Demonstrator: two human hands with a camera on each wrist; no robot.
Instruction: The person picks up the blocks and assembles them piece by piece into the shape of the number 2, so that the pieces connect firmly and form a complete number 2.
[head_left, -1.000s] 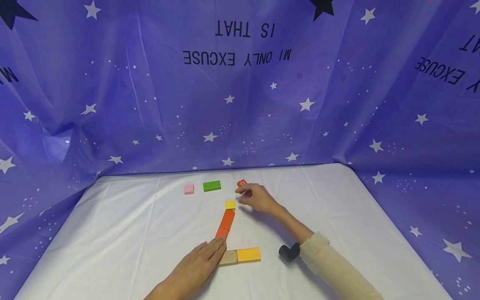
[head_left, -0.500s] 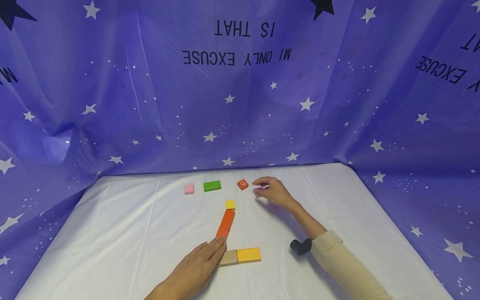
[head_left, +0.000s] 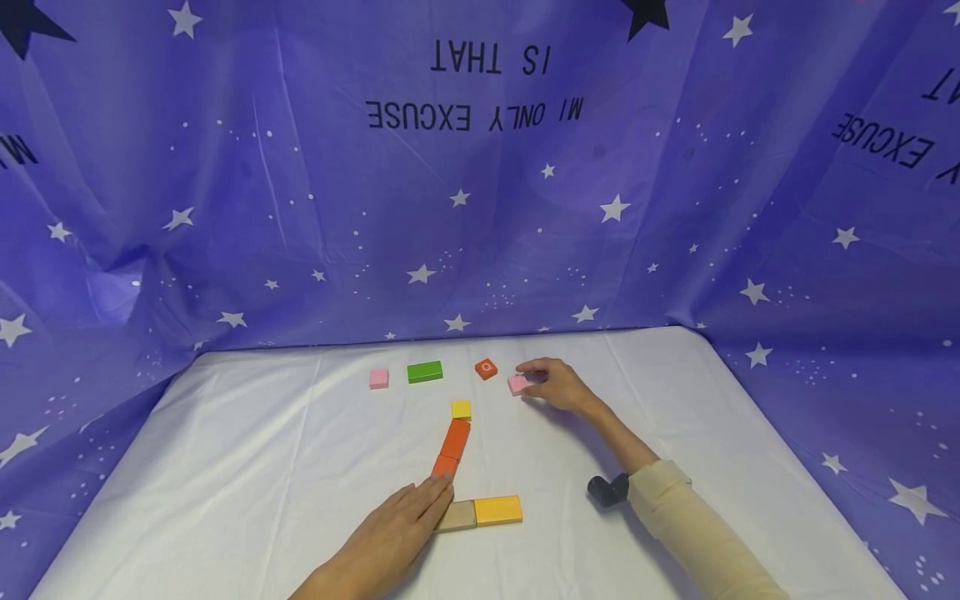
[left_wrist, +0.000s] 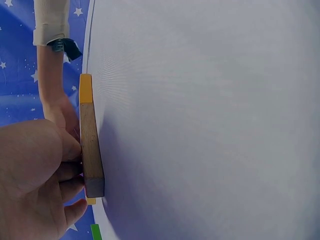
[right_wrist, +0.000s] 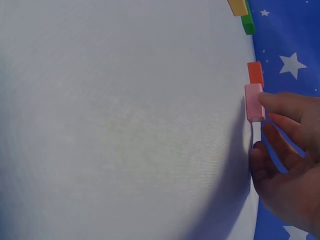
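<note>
In the head view my left hand [head_left: 401,525] lies over blocks, fingertips on the near end of a leaning pair of orange blocks [head_left: 455,439]. Beneath its fingers a tan wooden block [head_left: 459,517] shows, end to end with a yellow-orange block [head_left: 498,509]. The left wrist view shows those fingertips along the tan block's [left_wrist: 91,145] side. My right hand [head_left: 562,386] is at a small pink block [head_left: 517,385], forefinger stretched beyond it. In the right wrist view the thumb overlaps the pink block [right_wrist: 254,102], and the other fingers are bent loosely away from it.
A small yellow block [head_left: 461,410] tops the orange pair. Along the back stand another pink block [head_left: 378,379], a green block [head_left: 425,372] and an orange block marked Q [head_left: 486,369]. A purple star-printed cloth [head_left: 480,208] hangs behind the white tabletop [head_left: 247,467].
My right hand has moved right, away from the orange Q block, to the right-hand pink block, uncovering both blocks. My left hand and the blocks under it stay as they were.
</note>
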